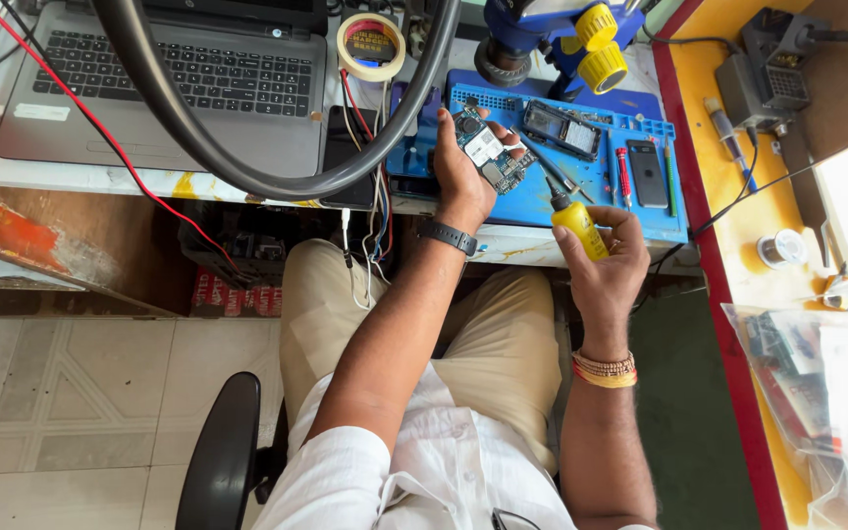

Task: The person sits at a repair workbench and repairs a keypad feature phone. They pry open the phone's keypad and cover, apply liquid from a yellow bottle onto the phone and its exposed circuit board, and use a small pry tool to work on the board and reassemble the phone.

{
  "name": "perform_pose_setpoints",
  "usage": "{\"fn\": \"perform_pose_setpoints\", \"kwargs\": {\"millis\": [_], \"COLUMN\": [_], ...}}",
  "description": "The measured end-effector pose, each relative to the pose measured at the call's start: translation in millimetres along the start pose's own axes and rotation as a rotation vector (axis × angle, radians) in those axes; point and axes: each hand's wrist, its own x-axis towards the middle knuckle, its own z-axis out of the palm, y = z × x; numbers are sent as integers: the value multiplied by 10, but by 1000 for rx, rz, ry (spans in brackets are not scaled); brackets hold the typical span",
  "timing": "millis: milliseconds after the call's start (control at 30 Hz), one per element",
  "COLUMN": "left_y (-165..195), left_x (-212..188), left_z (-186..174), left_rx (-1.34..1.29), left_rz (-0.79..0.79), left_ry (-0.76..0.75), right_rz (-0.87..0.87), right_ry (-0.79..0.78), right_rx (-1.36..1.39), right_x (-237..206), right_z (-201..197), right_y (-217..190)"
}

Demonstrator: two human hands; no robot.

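Note:
My left hand (461,169) holds a small phone circuit board (488,150) above the blue work mat (542,201); a dark band sits on that wrist. My right hand (606,265) grips a small yellow bottle (578,224) with a thin black nozzle that points up-left toward the board. The nozzle tip is close to the board's lower right edge; I cannot tell if it touches. An opened phone frame (562,129) lies on the mat just beyond the board.
A grey laptop (174,79) sits at the left, a tape roll (371,46) beside it, and a thick black cable loop (247,172) crosses in front. A red screwdriver (624,175) and dark phone part (648,173) lie on the mat. Microscope stand (581,39) behind.

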Motion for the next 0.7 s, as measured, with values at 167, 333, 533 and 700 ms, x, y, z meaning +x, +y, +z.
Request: {"fn": "perform_pose_setpoints", "kwargs": {"millis": [167,333,533,700], "left_y": [-18,-68,-17,34], "left_x": [31,42,31,-12], "left_z": [-53,-75,-31,-8], "left_rx": [9,17,25,69], "left_rz": [-3,41,21,32], "left_ry": [3,-10,38,36], "right_rz": [-51,-99,-153,-210], "right_ry": [62,56,43,26], "right_rx": [-154,-206,-300,-367], "right_x": [12,27,107,170], "right_z": [-15,53,105,144], "right_y": [0,-98,-274,-348]}}
